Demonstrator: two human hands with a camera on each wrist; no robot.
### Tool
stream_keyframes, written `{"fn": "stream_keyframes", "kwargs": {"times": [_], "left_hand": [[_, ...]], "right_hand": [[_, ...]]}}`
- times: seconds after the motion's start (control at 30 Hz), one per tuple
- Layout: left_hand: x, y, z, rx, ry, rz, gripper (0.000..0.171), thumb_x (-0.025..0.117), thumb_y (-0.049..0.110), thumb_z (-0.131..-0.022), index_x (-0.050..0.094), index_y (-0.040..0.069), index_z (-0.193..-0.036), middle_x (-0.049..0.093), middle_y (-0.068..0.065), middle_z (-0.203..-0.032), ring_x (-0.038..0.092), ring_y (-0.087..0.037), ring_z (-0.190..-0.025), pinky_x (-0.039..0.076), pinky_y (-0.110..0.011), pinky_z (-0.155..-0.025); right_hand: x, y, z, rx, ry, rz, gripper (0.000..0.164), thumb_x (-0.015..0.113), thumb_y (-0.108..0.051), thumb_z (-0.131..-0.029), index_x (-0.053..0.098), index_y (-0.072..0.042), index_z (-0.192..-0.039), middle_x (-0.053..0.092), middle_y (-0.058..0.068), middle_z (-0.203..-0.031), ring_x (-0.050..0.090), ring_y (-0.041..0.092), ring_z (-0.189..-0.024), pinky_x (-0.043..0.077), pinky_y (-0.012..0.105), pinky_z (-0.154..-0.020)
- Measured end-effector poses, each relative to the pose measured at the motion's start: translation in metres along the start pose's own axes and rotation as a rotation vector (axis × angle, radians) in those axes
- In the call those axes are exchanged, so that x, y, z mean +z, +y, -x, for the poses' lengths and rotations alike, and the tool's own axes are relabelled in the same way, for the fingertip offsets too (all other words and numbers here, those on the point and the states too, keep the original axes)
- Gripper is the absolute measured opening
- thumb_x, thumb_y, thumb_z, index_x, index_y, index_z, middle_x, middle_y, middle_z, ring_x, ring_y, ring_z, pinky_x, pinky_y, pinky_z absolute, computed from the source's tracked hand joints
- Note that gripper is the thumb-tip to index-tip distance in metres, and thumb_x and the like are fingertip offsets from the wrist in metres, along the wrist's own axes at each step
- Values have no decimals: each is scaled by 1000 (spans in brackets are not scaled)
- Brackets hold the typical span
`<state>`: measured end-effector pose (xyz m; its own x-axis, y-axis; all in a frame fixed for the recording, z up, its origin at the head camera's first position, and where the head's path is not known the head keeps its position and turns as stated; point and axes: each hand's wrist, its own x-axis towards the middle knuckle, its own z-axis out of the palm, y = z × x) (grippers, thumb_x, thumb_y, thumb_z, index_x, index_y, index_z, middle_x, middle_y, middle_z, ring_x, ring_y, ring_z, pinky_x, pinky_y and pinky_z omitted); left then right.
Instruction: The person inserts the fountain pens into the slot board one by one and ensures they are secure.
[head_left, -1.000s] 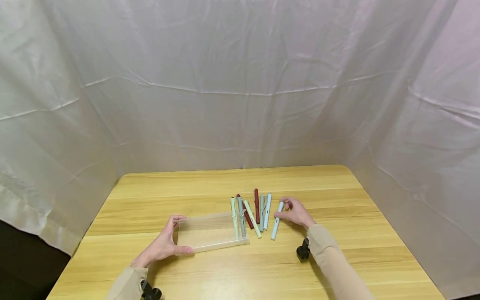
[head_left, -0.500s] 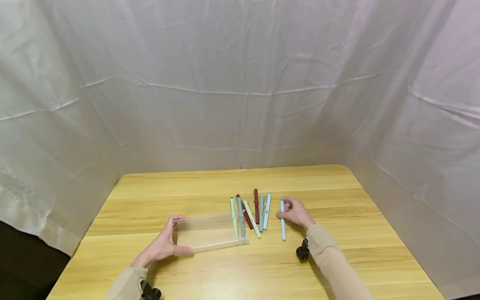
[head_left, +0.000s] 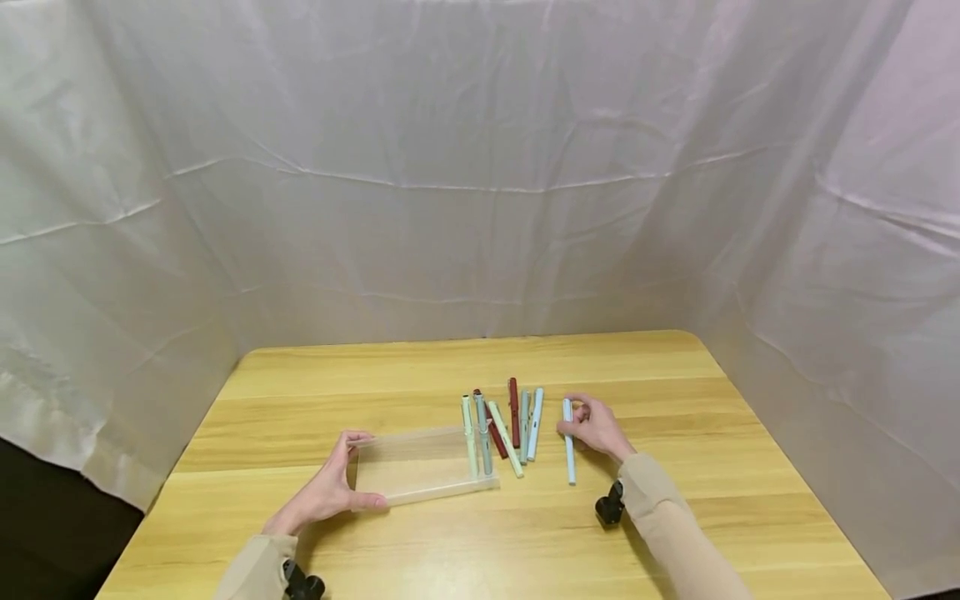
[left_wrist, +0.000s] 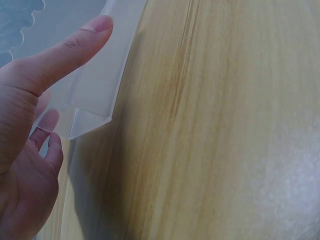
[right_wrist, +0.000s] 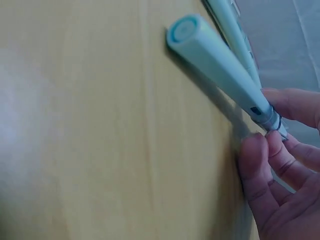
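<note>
My left hand (head_left: 330, 487) grips the left end of a clear plastic pen tray (head_left: 412, 462), thumb on the near edge and fingers at the far edge. In the left wrist view the thumb lies over the tray (left_wrist: 95, 95), whose scalloped edge shows at top left. Two pens rest across the tray's right end, one pale green (head_left: 468, 433) and one grey-green (head_left: 483, 433). My right hand (head_left: 596, 425) pinches a light blue pen (head_left: 570, 454) between thumb and fingers near its upper part. The right wrist view shows this pen's round end (right_wrist: 185, 30) toward the camera.
Between tray and right hand lie several more pens: a dark red pen (head_left: 513, 412), another dark red one (head_left: 496, 432) partly covered, a pale green pen (head_left: 506, 439), a grey-green pen (head_left: 524, 429) and a light blue pen (head_left: 535, 425). Curtains (head_left: 480, 208) enclose the wooden table (head_left: 480, 550).
The light blue pen in my right hand has swung from a slant to nearly straight and shifted slightly right with the hand. My left hand and the tray stay in place.
</note>
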<state>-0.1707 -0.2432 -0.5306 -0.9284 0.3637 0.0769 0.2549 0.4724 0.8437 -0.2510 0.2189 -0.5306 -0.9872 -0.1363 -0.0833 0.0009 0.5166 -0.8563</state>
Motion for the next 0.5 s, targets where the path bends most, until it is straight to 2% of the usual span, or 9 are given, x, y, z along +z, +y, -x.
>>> {"fn": "stream_keyframes", "kwargs": {"times": [0.23,0.5], "left_hand": [[-1,3,0,18,10,0,95,94,19,-66,32,-2,-136,38,-30,-146,31,-59,-140,21,-74,-116],[-1,5,0,3,6,-1,95,94,22,-67,32,-2,-135,36,-30,-147,30,-59,-141,22,-73,-117]], "right_hand": [[0,-9,5,1,7,-59,64,72,-4,-88,43,2,-145,55,7,-82,58,18,-59,60,31,-53],[1,-17,10,-73,51,-68,63,72,-8,-91,39,-2,-145,51,4,-84,57,14,-66,55,24,-64]]}}
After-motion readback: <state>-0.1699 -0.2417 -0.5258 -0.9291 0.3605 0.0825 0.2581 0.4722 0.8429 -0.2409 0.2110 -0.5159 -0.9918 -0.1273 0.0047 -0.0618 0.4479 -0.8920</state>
